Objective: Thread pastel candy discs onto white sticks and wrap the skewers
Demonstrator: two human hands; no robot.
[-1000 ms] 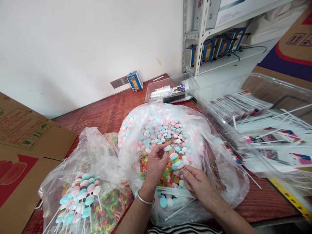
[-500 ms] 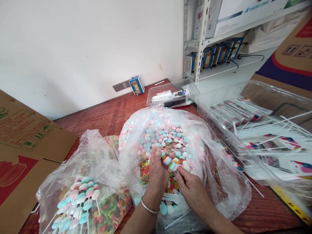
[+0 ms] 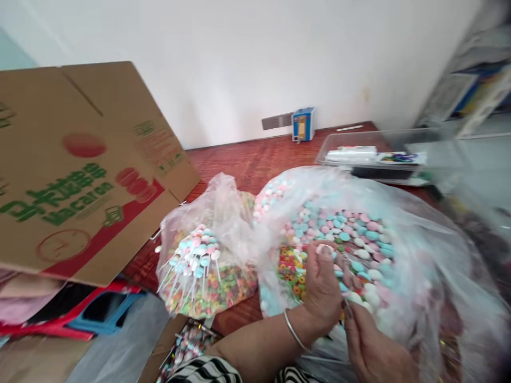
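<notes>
I see my left hand [image 3: 323,284] raised inside the big candy bag [image 3: 419,213] at right, fingers pinched together on a pink candy [image 3: 322,249]. My right hand [image 3: 373,348], near and lower, grips a thin stick [image 3: 346,308]. A smaller bag of finished skewers [image 3: 195,260] lies just left.

White wall [image 3: 223,64]; red-brown wood table [image 3: 247,159]; wall socket [image 3: 277,121]; blurred shelving [image 3: 475,96] at right.
</notes>
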